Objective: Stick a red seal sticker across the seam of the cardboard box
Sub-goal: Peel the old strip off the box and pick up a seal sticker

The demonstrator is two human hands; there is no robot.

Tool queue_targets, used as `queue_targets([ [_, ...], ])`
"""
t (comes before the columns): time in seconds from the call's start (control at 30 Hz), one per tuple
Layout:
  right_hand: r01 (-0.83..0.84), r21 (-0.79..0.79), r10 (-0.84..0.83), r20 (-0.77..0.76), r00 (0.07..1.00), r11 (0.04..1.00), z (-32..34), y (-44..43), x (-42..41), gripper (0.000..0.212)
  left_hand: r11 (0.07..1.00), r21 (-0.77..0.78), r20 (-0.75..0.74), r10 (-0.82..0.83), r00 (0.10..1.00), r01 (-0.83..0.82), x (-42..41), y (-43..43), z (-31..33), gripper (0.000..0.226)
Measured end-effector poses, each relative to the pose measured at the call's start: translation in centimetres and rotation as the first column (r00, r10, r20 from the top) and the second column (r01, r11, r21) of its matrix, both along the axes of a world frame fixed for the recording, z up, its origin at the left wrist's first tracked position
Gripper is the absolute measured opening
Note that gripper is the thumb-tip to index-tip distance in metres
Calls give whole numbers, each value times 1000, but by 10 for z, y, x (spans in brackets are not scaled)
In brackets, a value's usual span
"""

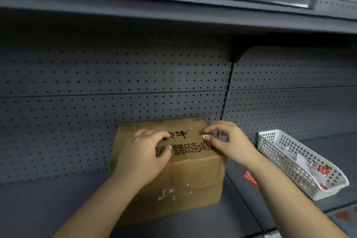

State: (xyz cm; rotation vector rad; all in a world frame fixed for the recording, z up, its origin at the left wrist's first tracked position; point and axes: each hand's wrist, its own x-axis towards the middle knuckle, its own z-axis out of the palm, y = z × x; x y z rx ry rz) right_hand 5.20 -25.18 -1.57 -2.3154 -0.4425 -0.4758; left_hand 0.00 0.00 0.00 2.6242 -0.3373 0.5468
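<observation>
A brown cardboard box [193, 177] with black printed characters on top stands on a grey shelf, its back near the pegboard wall. My left hand [143, 152] lies palm-down on the left part of the box top, fingers curled. Over the box's right top edge, my right hand [229, 143] pinches a small red-and-white seal sticker [206, 137] between thumb and fingertips. The sticker touches or hovers just above the top; the seam is mostly hidden under my hands.
A white plastic mesh basket [270, 141] to the right holds more red-and-white stickers [318, 170]. A red sticker [250, 177] lies on the shelf between box and basket. A perforated grey back panel [116, 87] rises behind, and an upper shelf [173, 11] overhangs.
</observation>
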Motion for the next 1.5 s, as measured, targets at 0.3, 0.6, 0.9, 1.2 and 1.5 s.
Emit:
queue_targets([
  [0.3,-126,-196,101,-136,986,972,2,-4,26,29,977,193,-199,-47,979,86,12,-1,-11,74],
  [0.6,-242,-306,213,-123,969,921,6,-16,41,23,986,157,-200,-23,980,55,12,-3,-11,72],
  [0.9,-400,-302,361,-176,916,865,21,-10,63,3,991,115,-214,-37,976,63,14,-1,-14,70],
  [1.2,-433,203,467,-177,866,878,5,-32,60,7,992,113,-218,-34,975,59,16,-1,-16,77],
  [1.5,-296,788,562,-75,824,539,-36,-50,64,32,991,122,-208,-29,978,56,15,-2,-14,77],
])
